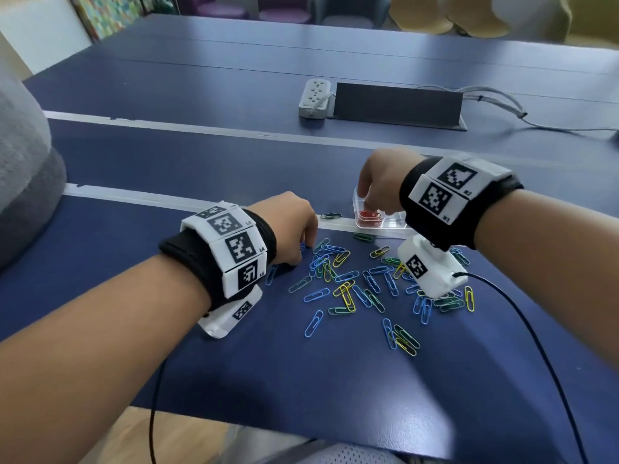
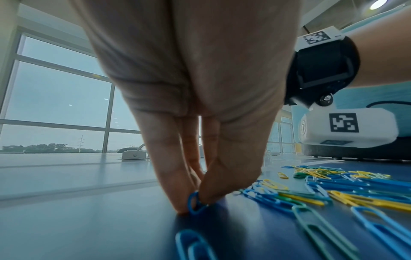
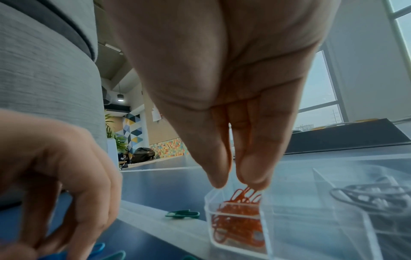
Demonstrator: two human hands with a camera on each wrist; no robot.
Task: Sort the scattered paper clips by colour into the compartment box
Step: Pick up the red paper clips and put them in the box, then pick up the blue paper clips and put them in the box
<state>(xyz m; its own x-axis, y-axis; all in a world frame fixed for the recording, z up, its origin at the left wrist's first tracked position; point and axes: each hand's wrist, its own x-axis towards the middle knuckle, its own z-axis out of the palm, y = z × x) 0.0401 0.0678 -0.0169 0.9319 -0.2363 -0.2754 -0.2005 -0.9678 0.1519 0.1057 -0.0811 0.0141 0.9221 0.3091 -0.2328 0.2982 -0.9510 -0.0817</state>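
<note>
Blue, yellow and green paper clips (image 1: 361,286) lie scattered on the dark blue table. At the pile's left edge my left hand (image 1: 308,246) reaches down, and thumb and forefinger (image 2: 193,202) pinch one blue clip (image 2: 191,198) against the tabletop. The clear compartment box (image 1: 395,226) stands behind the pile. My right hand (image 1: 368,204) hangs over its left compartment, full of red clips (image 3: 238,225). Its fingertips (image 3: 253,181) point straight down with a small gap (image 3: 237,183), and a red clip stands just under them, not pinched. Dark clips (image 3: 369,195) fill another compartment.
A lone green clip (image 1: 331,216) lies left of the box on a white tape strip (image 1: 134,195). Farther back sit a white power strip (image 1: 315,97), a dark panel (image 1: 398,102) and grey cables (image 1: 502,102). A grey cushion (image 1: 23,169) bulges at the left.
</note>
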